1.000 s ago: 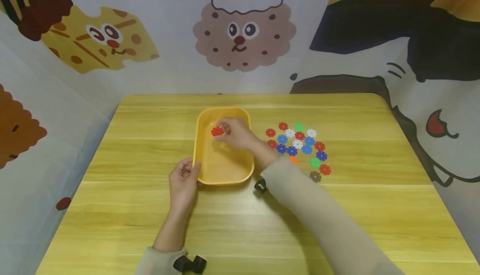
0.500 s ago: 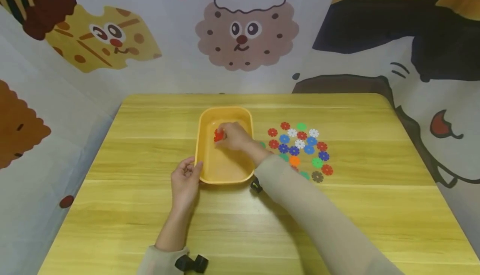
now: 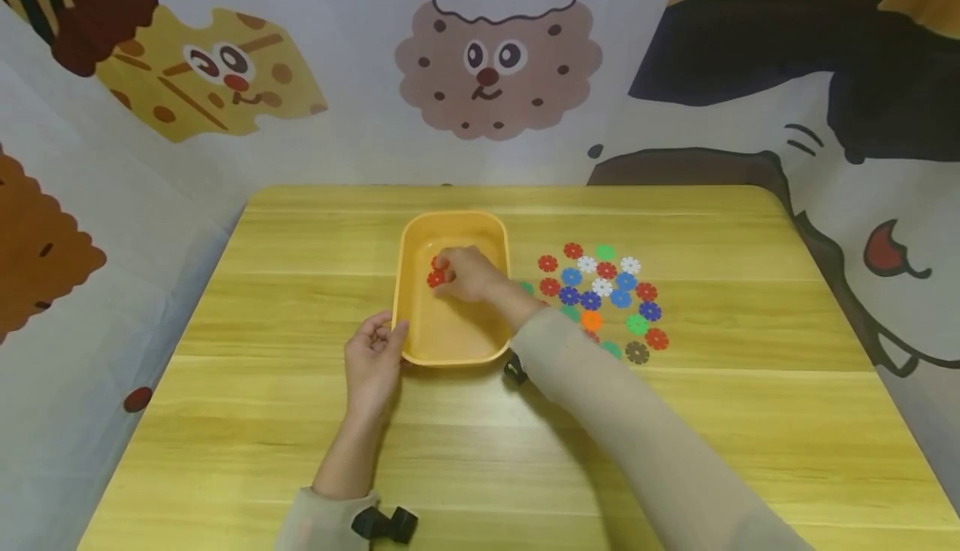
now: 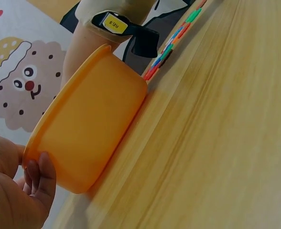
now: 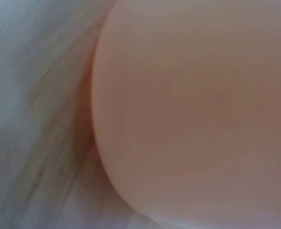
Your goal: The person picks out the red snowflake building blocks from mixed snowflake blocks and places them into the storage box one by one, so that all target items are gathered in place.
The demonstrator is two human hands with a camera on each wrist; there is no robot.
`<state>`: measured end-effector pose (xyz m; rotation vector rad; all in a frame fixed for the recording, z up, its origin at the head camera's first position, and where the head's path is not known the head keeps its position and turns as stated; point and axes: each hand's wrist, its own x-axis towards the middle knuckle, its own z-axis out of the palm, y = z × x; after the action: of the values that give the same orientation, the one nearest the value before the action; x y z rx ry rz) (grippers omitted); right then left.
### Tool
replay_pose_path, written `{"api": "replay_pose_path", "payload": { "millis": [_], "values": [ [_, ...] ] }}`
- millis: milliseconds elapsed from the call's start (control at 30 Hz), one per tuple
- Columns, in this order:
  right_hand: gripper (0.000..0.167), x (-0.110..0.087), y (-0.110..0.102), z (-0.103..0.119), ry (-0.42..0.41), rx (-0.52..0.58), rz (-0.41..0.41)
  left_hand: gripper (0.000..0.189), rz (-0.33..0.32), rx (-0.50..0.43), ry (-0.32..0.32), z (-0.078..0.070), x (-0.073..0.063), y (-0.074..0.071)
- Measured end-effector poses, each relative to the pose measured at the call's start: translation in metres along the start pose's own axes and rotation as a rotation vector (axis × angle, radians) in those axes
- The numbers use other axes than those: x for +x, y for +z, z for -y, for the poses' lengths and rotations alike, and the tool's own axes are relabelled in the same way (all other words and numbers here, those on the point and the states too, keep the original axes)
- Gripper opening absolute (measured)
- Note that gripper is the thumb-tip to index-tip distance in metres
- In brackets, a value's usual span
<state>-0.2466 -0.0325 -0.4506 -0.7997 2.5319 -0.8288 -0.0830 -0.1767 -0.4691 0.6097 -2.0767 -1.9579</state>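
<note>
In the head view, my left hand (image 3: 372, 365) grips the near left corner of a yellow plastic tray (image 3: 457, 343). The left wrist view has the thumb at the rim and curled fingers (image 4: 46, 174) against the tray's outer wall. My right hand (image 3: 472, 274) reaches down inside the tray, thumb and forefinger apart beside two red slotted discs (image 3: 436, 279). One disc is partly covered by the fingers, and the palm is hidden. Only the blurred tray wall (image 5: 188, 114) fills most of the right wrist view.
Several notched plastic discs lie spread on the wooden table (image 3: 300, 301) right of the tray, among them an orange disc (image 3: 591, 320), a brown disc (image 3: 637, 353) and a white disc (image 3: 602, 287). The right forearm (image 3: 600, 401) crosses in front of some. A cartoon-printed cloth (image 3: 360, 151) hangs behind.
My right hand has moved slightly down in the tray, and its fingers have parted from a red disc. Two red discs now show where one showed before. The left hand keeps its grip.
</note>
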Motion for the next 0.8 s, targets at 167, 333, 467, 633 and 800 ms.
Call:
{"api": "replay_pose_path", "payload": {
  "millis": [167, 333, 467, 633, 800],
  "values": [
    [0.042, -0.003, -0.002, -0.002, -0.069, -0.007, -0.021, 0.026, 0.010, 0.022, 0.001, 0.000, -0.001, 0.002],
    [0.040, -0.009, -0.007, 0.001, -0.147, 0.047, -0.047, 0.027, 0.012, 0.008, -0.003, 0.000, -0.001, 0.003],
    [0.038, -0.017, -0.011, 0.002, -0.178, 0.110, -0.073, 0.028, 0.017, 0.001, -0.006, 0.000, -0.001, 0.004],
    [0.033, -0.028, -0.022, 0.002, -0.178, 0.153, -0.093, 0.028, 0.015, 0.022, -0.001, 0.000, 0.000, 0.003],
    [0.032, -0.042, -0.037, 0.001, -0.168, 0.181, -0.136, 0.028, -0.004, 0.047, -0.004, 0.001, 0.001, 0.001]
  ]
}}
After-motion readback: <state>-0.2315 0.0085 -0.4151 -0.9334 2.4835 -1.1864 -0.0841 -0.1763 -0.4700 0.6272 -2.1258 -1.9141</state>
